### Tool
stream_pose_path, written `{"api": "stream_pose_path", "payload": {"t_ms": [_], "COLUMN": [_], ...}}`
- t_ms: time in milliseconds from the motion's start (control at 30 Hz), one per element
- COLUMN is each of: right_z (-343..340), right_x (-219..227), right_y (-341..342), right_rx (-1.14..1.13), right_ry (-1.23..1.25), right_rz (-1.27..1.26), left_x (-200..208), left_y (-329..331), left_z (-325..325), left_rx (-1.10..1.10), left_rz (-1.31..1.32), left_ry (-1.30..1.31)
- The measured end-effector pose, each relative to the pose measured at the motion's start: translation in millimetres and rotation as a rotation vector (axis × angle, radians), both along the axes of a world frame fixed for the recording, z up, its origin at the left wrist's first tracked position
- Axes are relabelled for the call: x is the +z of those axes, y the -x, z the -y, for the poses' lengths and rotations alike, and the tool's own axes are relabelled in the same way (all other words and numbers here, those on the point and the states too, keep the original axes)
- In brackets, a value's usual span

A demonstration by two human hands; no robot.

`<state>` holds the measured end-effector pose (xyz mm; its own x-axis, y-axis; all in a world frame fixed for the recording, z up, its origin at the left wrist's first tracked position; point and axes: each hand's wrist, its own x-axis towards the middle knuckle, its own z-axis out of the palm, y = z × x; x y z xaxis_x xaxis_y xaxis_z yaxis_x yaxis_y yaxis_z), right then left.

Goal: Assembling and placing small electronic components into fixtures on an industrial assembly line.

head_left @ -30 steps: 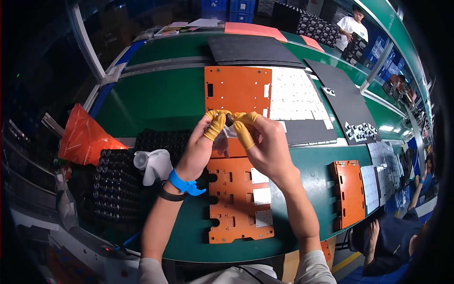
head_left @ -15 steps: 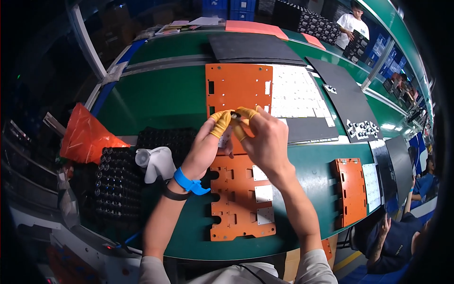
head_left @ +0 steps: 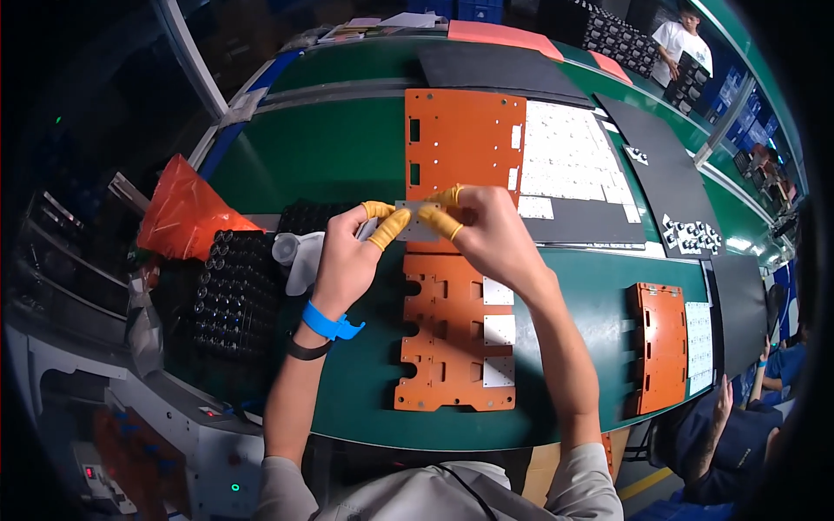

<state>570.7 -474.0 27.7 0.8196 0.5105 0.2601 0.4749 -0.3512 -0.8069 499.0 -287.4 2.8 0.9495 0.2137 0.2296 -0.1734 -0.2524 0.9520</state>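
Yellow finger cots cover the thumb and fingertips of both my hands. My left hand (head_left: 346,252) pinches the left side of a small pale plate with holes (head_left: 406,232). From the other side my right hand (head_left: 491,230) has thumb and finger closed on the same plate, hiding part of it. Both hands are over the lower edge of a flat orange board (head_left: 460,143). Nearer me lies a notched orange fixture (head_left: 426,347), with small white plates (head_left: 499,330) along its right side. A blue strap and a dark band circle my left wrist.
Black trays of clear round parts (head_left: 230,300), a white cup-like piece (head_left: 302,260) and an orange bag (head_left: 187,213) sit left. White perforated sheets (head_left: 569,156) and black boards (head_left: 665,165) lie right, with small black-and-white parts (head_left: 691,236). Other people are beyond the table and at right.
My hands have tilted the pale plate so that its face shows between them. The small dark piece seen at my fingertips no longer shows. The whole view has shifted a little.
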Motion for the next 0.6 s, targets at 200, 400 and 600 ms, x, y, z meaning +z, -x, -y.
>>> {"api": "stream_pose_path", "payload": {"t_ms": [200,400,600], "right_z": [11.0,20.0,19.5], "right_x": [5.7,16.8,18.0], "right_y": [-11.8,-5.3,-2.8], "right_rx": [-0.093,-0.096,-0.11], "right_ry": [-0.079,-0.147,-0.074], "right_rz": [0.062,0.02,0.035], "left_x": [-37.6,-44.4,-71.7], "left_y": [14.1,35.4,35.7], "left_z": [-5.7,10.5,4.9], "left_rx": [0.084,0.155,0.142], "left_rz": [-0.087,-0.286,-0.337], "left_ry": [-0.303,-0.502,-0.586]}}
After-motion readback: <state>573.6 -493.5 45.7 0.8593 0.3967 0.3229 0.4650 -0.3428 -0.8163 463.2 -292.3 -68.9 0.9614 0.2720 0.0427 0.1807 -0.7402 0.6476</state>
